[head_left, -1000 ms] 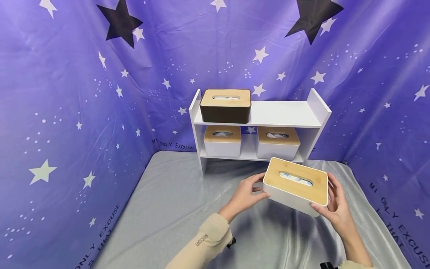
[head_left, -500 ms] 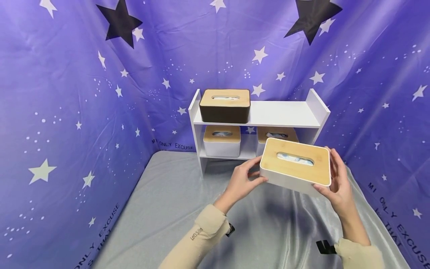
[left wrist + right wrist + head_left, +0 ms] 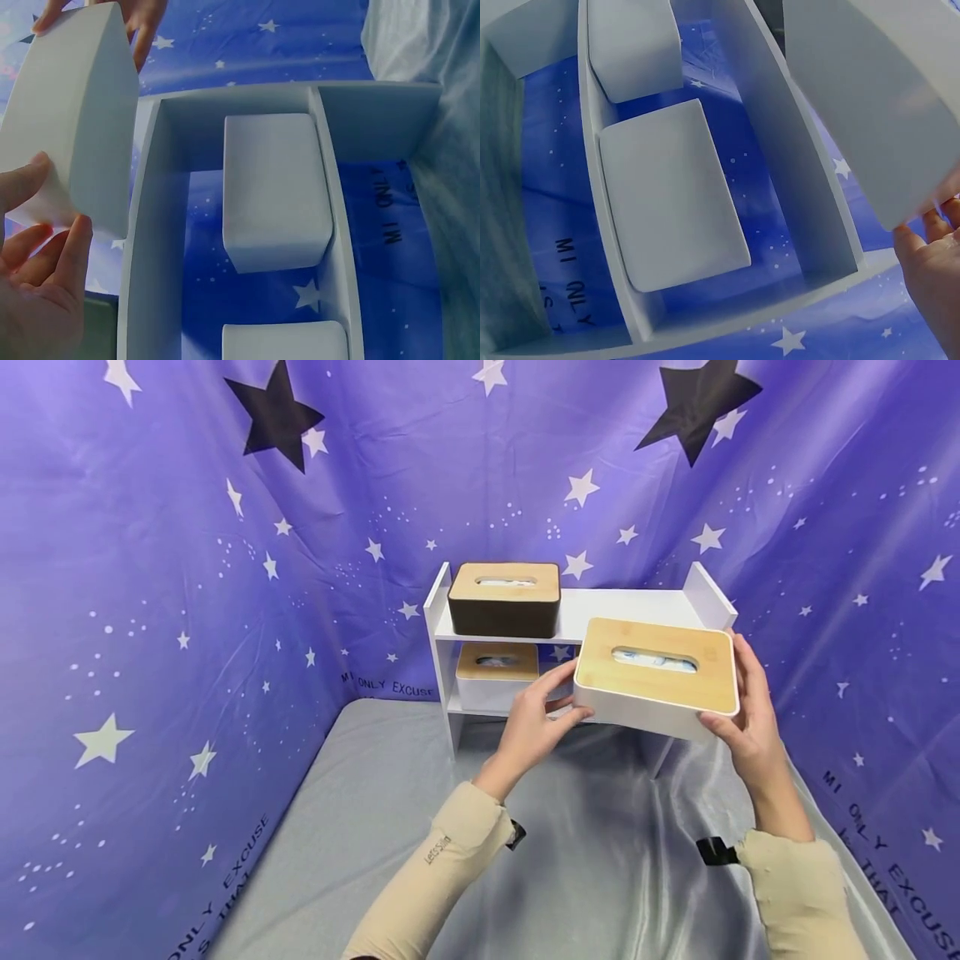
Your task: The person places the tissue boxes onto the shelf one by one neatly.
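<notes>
A white tissue box (image 3: 637, 687) with a bamboo-coloured lid and an oval slot is held up in the air between both hands. Its left end is gripped by my left hand (image 3: 534, 722), thumb on the front side and fingers behind. My right hand (image 3: 753, 731) grips the other end the same way. The box is slightly tilted and overlaps the right part of the white two-tier shelf (image 3: 630, 603). In the left wrist view, the box's white underside (image 3: 45, 97) faces the camera, close to the upper board. Patterned tissue shows through the slot.
On the left of the upper board stands a dark tissue box (image 3: 504, 618) with a wooden lid. Below it sits a smaller white tissue box (image 3: 495, 695); another white box (image 3: 675, 199) on the lower board is hidden in the head view. Starry purple curtain (image 3: 187, 610) surrounds the grey cloth (image 3: 360, 810).
Both hands have raised the white tissue box from low in front of the shelf to about upper-board height. It now covers the right lower tissue box in the head view.
</notes>
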`<state>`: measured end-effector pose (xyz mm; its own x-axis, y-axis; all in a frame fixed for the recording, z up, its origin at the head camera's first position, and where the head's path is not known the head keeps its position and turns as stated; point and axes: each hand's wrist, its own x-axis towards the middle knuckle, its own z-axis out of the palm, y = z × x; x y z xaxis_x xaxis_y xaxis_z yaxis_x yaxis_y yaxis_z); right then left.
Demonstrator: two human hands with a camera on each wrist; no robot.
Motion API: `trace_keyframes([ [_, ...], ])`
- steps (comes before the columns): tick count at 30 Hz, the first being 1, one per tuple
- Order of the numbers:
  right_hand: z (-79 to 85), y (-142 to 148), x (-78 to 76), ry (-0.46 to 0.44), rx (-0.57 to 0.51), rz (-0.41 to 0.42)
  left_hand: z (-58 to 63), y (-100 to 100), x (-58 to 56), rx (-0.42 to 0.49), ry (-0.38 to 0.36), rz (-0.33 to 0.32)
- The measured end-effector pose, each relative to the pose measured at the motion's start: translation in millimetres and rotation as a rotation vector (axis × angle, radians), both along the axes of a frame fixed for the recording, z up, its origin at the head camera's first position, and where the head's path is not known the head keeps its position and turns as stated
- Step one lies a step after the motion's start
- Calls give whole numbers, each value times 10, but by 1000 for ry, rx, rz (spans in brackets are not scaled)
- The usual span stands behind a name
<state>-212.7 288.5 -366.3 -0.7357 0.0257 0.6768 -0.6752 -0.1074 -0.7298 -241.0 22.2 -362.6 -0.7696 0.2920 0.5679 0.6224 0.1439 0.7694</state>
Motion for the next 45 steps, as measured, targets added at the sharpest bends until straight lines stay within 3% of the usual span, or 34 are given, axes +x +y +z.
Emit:
trace_keyframes([
  [8, 64, -1, -216, 20, 52, -79, 77, 30, -84, 24, 14, 38],
  [17, 85, 15, -312, -7, 111, -83, 116, 68, -153, 13, 25, 98],
  [24, 74, 9, -337, -9, 34, -87, 120, 92, -216, 3, 43, 156],
  [35, 223, -95, -357, -101, -57, -419, 196, 156, -286, -48, 42, 269],
  [45, 309, -198, -433, -107, 33, -642, 234, 151, -259, -59, 38, 230],
])
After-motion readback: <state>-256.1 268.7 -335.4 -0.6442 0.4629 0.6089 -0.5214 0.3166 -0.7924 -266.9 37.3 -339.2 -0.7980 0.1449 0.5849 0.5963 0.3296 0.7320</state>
